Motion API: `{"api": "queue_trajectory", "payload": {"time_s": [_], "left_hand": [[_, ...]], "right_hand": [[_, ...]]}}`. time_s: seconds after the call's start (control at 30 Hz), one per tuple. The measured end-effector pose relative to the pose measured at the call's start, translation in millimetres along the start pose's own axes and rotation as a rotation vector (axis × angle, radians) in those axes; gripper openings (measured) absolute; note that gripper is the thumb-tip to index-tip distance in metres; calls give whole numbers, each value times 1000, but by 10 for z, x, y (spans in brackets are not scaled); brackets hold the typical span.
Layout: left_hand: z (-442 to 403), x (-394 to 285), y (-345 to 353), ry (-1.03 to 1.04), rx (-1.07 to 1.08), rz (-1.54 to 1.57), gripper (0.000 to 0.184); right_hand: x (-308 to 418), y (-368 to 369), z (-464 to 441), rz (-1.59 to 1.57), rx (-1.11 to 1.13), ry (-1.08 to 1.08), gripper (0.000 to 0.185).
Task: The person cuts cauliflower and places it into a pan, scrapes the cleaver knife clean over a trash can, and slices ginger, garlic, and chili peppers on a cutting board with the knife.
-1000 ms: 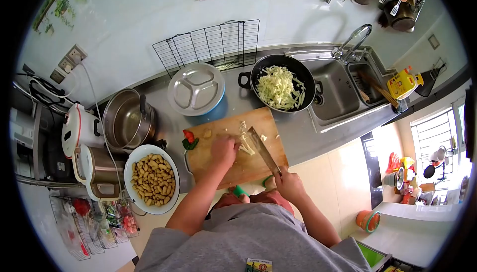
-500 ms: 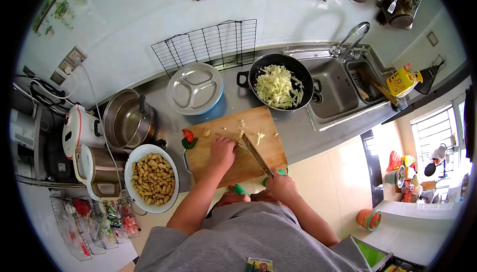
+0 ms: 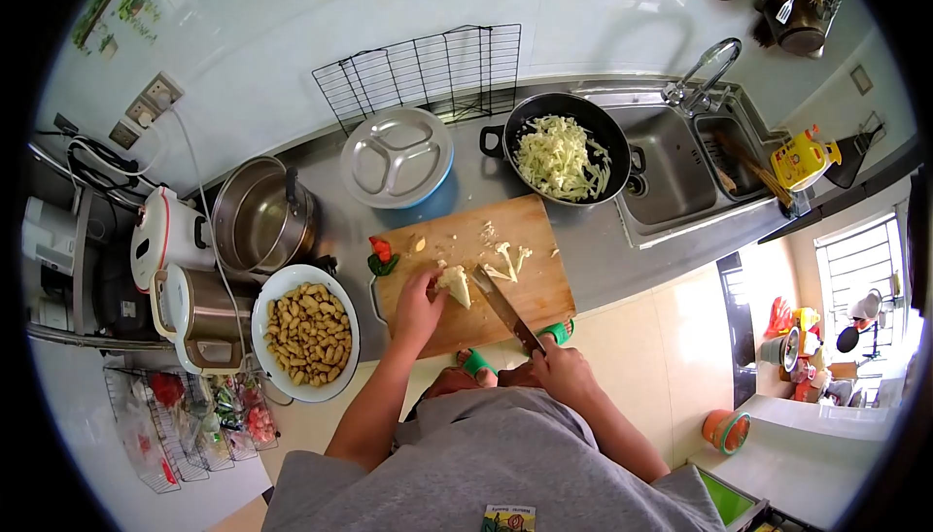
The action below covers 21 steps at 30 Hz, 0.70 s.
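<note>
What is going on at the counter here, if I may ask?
A person works at a wooden cutting board. The left hand holds a pale vegetable piece, and the right hand grips a knife beside it. Cut bits lie on the board; a black pan beyond it holds pale strips.

Wooden board (image 3: 540, 284), metal knife (image 3: 504, 307), matt cloth shirt (image 3: 466, 454)

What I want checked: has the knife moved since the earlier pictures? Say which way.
Yes. Against the cutting board, the knife in the right hand now sits farther left and closer to the board's near edge.
</note>
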<state>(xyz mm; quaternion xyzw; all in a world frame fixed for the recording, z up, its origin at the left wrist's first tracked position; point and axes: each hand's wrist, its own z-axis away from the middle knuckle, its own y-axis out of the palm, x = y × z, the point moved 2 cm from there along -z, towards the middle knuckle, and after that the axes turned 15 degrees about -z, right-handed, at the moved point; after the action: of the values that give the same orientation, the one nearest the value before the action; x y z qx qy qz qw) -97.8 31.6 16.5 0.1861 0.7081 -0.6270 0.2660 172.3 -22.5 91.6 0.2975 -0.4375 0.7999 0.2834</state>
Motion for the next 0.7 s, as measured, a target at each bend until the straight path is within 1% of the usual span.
{"api": "queue_trajectory", "payload": {"time_s": [0.1,0.17,0.27,0.37,0.4,0.43,0.47,0.57,0.63,0.67,0.7], "left_hand": [[-4,-39,5,-46,3,10,32],[31,-94,-26,-84,-9,-37,27],[64,-101,-27,-77,-23,-102,25],[85,-2,54,-49,-60,-76,25],[92,48,94,-50,-57,-76,25],[95,97,130,-83,-64,-2,24],[93,138,163,-112,-72,73,24],[129,109,129,-109,-64,65,22],[144,61,95,-104,-77,30,22],[156,50,87,-100,-86,-5,22],[165,55,89,-103,-86,-4,22]], "right_hand": [[-10,60,-22,-27,-12,-32,24],[-28,120,-50,-29,-25,-59,24],[-16,203,-124,7,32,-41,25],[53,255,-202,-30,73,-39,25],[126,272,-237,19,90,6,24],[157,277,-247,68,104,49,23],[136,281,-256,66,100,49,23],[-97,369,-309,-19,74,70,26],[-216,324,-298,-158,-20,-50,27],[-275,314,-278,-155,-16,-52,27],[-195,228,-200,-122,-10,-5,28]]}}
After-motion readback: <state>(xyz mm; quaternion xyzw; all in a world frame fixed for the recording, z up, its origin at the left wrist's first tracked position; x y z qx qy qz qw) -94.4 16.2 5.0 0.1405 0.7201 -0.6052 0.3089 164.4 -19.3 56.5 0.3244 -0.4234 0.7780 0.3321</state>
